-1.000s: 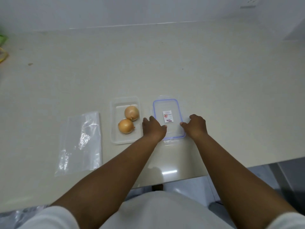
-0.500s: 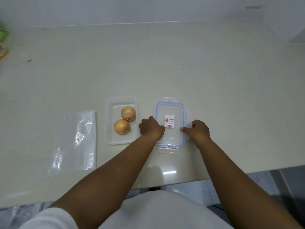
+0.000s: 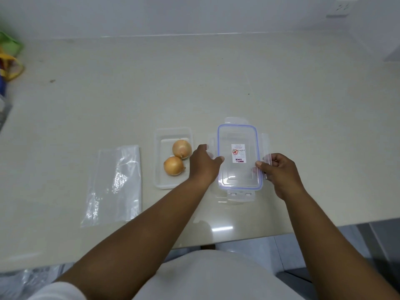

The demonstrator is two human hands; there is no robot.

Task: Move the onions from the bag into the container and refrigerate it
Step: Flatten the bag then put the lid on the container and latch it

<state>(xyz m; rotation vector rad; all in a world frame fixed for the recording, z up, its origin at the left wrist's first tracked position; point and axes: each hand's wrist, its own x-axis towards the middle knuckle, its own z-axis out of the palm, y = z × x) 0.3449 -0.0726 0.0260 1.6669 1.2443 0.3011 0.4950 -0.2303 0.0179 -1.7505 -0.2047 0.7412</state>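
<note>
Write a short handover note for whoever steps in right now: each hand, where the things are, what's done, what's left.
Left hand: gripping the left edge of the lid.
Right hand: gripping the lid's right edge, fingers around the side latch.
Both onions lie in the open container, left of the lid. The empty bag lies flat on the counter, further left.
Done: onions moved out of the bag.
Left: set the lid on the container, snap the latches, refrigerate it.
</note>
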